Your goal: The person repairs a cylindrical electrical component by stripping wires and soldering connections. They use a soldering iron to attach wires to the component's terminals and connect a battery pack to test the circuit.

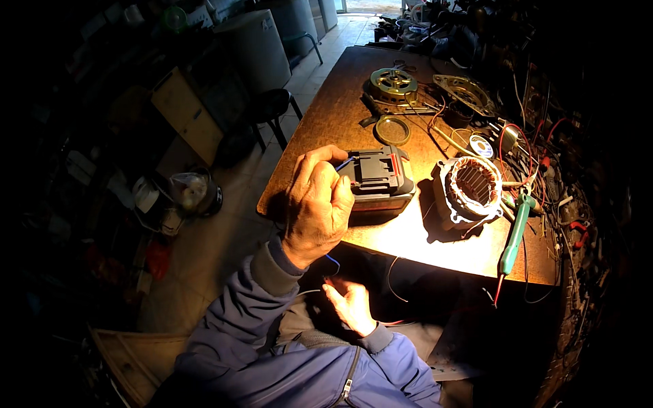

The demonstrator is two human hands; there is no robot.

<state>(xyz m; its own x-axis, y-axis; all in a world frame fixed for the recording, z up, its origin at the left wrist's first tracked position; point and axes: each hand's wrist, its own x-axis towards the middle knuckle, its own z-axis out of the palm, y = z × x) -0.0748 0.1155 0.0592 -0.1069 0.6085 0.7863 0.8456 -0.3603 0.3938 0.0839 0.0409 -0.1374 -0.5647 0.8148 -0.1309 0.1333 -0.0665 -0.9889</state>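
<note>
My left hand is closed at the near left side of a black and grey power-tool battery pack on the wooden table. Its curled fingers pinch a blue wire, whose end lies at the slotted top of the pack. More blue wire hangs below the wrist. Lower down, over my lap, my right hand is closed, thumb and finger together at a small reddish end that I cannot make out. Right of the pack stands a motor stator with copper windings around its open bore.
A green-handled tool with a thin red tip overhangs the table's front edge. Farther back lie a round metal ring, a brass-coloured motor end cover and a wire spool. Tangled cables crowd the right side. A black stool stands left.
</note>
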